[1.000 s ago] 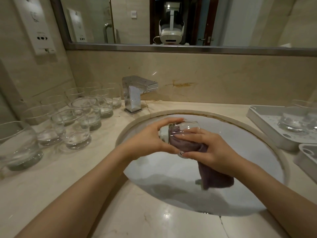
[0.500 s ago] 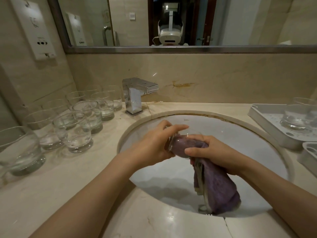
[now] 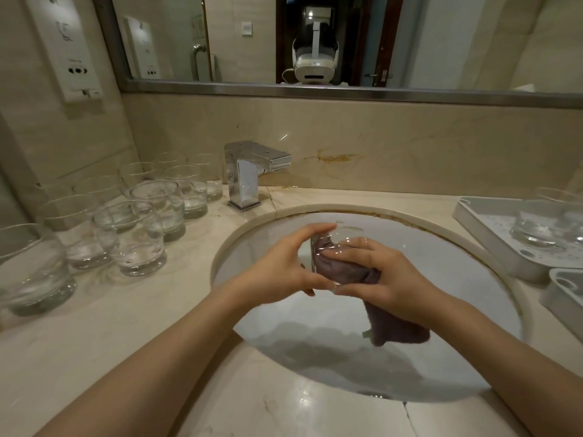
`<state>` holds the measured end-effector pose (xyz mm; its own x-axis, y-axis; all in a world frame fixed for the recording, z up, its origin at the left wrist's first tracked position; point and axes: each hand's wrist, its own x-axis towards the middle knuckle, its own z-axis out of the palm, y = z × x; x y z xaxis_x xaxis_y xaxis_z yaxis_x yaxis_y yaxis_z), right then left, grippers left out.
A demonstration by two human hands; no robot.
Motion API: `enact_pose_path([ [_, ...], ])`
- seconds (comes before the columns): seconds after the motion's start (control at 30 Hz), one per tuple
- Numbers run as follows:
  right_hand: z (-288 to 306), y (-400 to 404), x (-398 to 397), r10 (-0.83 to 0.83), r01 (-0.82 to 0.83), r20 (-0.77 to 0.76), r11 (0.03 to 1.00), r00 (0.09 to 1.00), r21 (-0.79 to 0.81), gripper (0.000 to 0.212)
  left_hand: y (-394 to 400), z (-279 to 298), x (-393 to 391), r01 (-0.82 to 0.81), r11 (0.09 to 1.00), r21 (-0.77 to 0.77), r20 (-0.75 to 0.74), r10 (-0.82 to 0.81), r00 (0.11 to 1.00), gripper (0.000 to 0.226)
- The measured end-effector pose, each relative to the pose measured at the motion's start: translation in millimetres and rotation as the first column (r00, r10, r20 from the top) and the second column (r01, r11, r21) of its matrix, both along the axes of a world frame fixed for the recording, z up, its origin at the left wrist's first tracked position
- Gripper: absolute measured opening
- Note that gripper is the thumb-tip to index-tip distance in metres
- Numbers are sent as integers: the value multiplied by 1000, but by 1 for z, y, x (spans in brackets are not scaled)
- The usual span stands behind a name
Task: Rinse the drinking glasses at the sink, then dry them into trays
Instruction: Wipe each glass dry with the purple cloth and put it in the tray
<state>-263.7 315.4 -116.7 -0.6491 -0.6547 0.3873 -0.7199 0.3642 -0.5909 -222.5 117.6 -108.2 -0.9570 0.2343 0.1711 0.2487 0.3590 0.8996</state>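
Over the white sink basin [image 3: 441, 247] my left hand [image 3: 277, 272] grips a clear drinking glass [image 3: 334, 241] lying on its side. A purple cloth [image 3: 344, 269] is stuffed into the glass, and my right hand [image 3: 388, 279] holds that cloth, fingers pressing it in. The cloth's loose end hangs down below my right hand. Several clear glasses [image 3: 132, 238] stand on the counter to the left. At the right, a white tray [image 3: 485, 228] holds a glass [image 3: 542, 222].
A chrome tap [image 3: 249, 171] stands behind the basin at the left. A second white tray [image 3: 564, 294] sits at the right edge, nearer to me. The beige marble counter [image 3: 126, 335] runs round the sink, with a mirror above the backsplash.
The glass has turned in my hands and the cloth has been pushed back into it. Its hanging end has swung up and shortened compared with half a second ago.
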Motion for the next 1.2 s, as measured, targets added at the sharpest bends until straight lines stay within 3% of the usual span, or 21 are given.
enact_pose_path([
  [0.07,7,-4,7,43,17,403,990,914,-143,36,-1,-5,-1,-40,966,-257,-209,-15,978,84],
  [0.13,16,-4,12,136,18,663,975,736,-220,29,-4,-9,-3,-129,861,-492,-446,-122,887,86],
  [0.2,23,0,14,178,2,724,971,666,-240,30,-5,-10,-4,-205,813,-544,-576,-185,796,84],
  [0.27,21,0,13,160,1,681,973,715,-229,37,-5,-10,-4,-196,860,-470,-578,-132,806,81],
  [0.33,17,-2,12,93,8,554,984,827,-177,39,-5,-7,-4,-118,932,-343,-444,-50,895,81],
  [0.4,10,0,8,12,-8,160,1000,987,-26,42,-5,-1,-1,-17,988,-156,-173,-10,985,83],
  [0.43,7,2,4,13,-4,-106,996,994,84,42,-5,2,2,18,999,-45,-27,-19,999,83],
  [0.5,-1,4,-2,45,70,-480,973,876,220,46,-6,5,4,47,990,130,156,-67,985,81],
  [0.57,-3,5,-4,31,104,-539,971,842,217,49,-6,7,5,57,978,202,173,-93,981,80],
  [0.63,1,4,-3,15,65,-430,983,903,171,48,-3,5,3,41,978,206,141,-71,988,80],
  [0.73,8,2,3,-14,10,76,999,997,53,46,5,-4,4,-14,1000,15,4,14,1000,82],
  [0.77,10,3,4,8,-7,301,1000,954,-4,42,5,-7,4,-32,992,-122,-88,21,996,83],
  [0.83,17,3,8,101,-41,626,993,773,-110,32,3,-12,5,-104,910,-401,-311,-28,950,86],
  [0.9,23,3,10,164,-52,717,983,678,-175,31,0,-13,4,-176,846,-503,-493,-114,862,85],
  [0.97,23,-1,12,152,-25,684,981,714,-191,32,-4,-11,2,-186,876,-445,-548,-102,831,84],
  [1.07,15,-6,13,99,-14,507,986,856,-169,38,-8,-7,0,-109,954,-278,-395,-10,919,87],
  [1.13,8,-3,9,43,-38,134,998,990,-40,43,-9,-3,1,-24,992,-127,-191,0,982,86],
  [1.2,1,2,1,42,-3,-278,990,960,142,47,-10,3,5,48,994,103,59,-54,997,83],
])
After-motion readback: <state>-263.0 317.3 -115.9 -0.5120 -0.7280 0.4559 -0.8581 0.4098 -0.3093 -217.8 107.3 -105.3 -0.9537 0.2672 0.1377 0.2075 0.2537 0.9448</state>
